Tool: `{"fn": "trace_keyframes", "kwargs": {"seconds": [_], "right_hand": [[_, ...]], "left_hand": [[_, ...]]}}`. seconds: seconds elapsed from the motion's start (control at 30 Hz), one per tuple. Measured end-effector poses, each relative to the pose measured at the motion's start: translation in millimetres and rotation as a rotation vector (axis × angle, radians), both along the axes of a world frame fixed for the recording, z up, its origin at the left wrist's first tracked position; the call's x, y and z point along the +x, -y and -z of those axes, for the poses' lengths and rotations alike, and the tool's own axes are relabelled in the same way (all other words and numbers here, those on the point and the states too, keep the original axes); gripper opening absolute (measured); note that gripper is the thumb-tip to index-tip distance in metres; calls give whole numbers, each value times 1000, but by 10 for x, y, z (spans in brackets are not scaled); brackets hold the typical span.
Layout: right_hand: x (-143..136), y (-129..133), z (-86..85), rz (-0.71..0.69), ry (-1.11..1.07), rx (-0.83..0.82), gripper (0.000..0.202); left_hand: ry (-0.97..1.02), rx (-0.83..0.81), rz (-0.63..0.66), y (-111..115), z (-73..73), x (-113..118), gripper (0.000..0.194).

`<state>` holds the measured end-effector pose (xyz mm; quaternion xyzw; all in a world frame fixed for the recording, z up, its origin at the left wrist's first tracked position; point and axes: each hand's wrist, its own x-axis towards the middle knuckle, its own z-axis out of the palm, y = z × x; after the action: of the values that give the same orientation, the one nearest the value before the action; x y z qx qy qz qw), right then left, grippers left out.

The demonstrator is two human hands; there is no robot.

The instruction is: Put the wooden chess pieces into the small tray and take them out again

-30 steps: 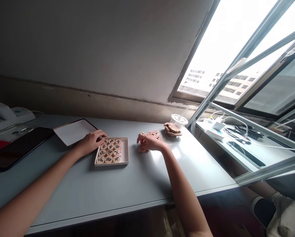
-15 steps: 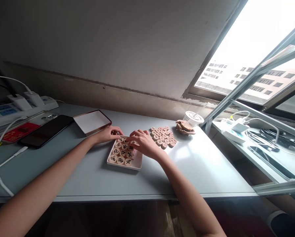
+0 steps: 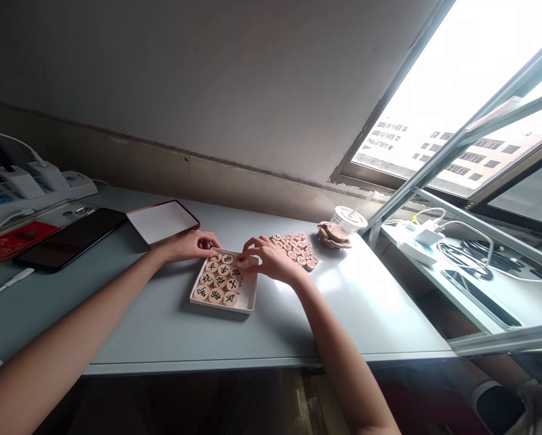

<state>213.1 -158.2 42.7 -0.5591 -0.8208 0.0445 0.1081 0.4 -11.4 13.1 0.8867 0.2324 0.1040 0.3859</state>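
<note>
A shallow white box (image 3: pixel 248 300) lies on the desk with rows of round wooden xiangqi pieces (image 3: pixel 216 295) in it, black characters facing up. A strip along its right side shows bare bottom with faint red marks. My left hand (image 3: pixel 191 246) is closed on the far left corner of the box. Over the far right part, my right hand (image 3: pixel 271 261) pinches a xiangqi piece (image 3: pixel 242 262), partly hidden by the fingers. Beyond my right hand, more xiangqi pieces (image 3: pixel 304 251) with mostly red characters lie grouped on the desk.
The box lid (image 3: pixel 162 220) lies inside-up at the far left. A black phone (image 3: pixel 71 238), a power strip (image 3: pixel 75 182) and white cables occupy the left side. At the back right are a lidded plastic cup (image 3: pixel 348 219) and a brown dish (image 3: pixel 333 237), before a metal-framed shelf (image 3: pixel 470 302).
My right hand has drawn its fingers together at the box's far right corner, uncovering more pieces. My left hand stays at the far left corner. The view has shifted slightly.
</note>
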Motion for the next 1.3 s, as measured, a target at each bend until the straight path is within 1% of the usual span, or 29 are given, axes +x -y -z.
{"fn": "trace_keyframes", "kwargs": {"seconds": [0.1, 0.2, 0.27, 0.33, 0.4, 0.43, 0.47, 0.53, 0.6, 0.67, 0.77, 0.87, 0.93, 0.97, 1.0, 1.07, 1.1, 1.13, 1.2, 1.3], "right_hand": [[-2, -2, 9, -5, -19, 1, 25], [-23, -18, 6, 48, -56, 71, 24], [-2, -48, 20, 148, -69, 155, 25], [63, -87, 57, 307, -38, 261, 24], [155, -121, 114, 447, 55, 333, 25], [201, -132, 147, 474, 118, 340, 25], [240, -138, 178, 465, 181, 331, 25], [293, -142, 231, 401, 271, 305, 23], [319, -146, 268, 358, 297, 307, 23], [341, -155, 289, 385, 292, 325, 23], [387, -162, 287, 478, 290, 331, 21], [366, -136, 214, 534, 219, 322, 18], [260, -99, 125, 489, 112, 308, 19], [181, -76, 76, 422, 52, 280, 22], [92, -50, 29, 318, 2, 221, 26], [-82, 2, -47, 103, -59, 38, 30], [-151, 24, -74, 31, -76, -50, 30], [-199, 42, -94, -11, -93, -119, 31], [-231, 60, -119, -42, -153, -206, 37], [-170, 62, -132, -90, -269, -303, 41]], "left_hand": [[-1, -11, 14, 12, -12, 0, 35], [-4, -16, 34, 32, -33, 1, 32], [-4, -10, 33, 38, -37, 2, 31], [-7, -1, 27, 37, -33, 2, 32], [-13, 5, 19, 34, -22, 3, 33], [-16, 6, 14, 33, -17, 3, 33], [-14, 5, 8, 33, -13, 3, 32], [-4, 0, -1, 38, -10, 2, 31], [11, -10, -2, 49, -15, 2, 30], [26, -18, 6, 61, -27, 3, 30], [38, -21, 10, 75, -49, 1, 29], [37, -21, 0, 82, -62, -10, 30], [42, -27, -2, 83, -68, -23, 30], [46, -30, 2, 82, -71, -29, 30], [51, -32, 4, 79, -74, -35, 30], [59, -30, 2, 72, -81, -45, 29], [61, -30, -2, 69, -84, -47, 28], [63, -30, -8, 67, -88, -49, 28], [59, -27, -12, 67, -94, -49, 27], [44, -26, -9, 72, -104, -46, 27]]}}
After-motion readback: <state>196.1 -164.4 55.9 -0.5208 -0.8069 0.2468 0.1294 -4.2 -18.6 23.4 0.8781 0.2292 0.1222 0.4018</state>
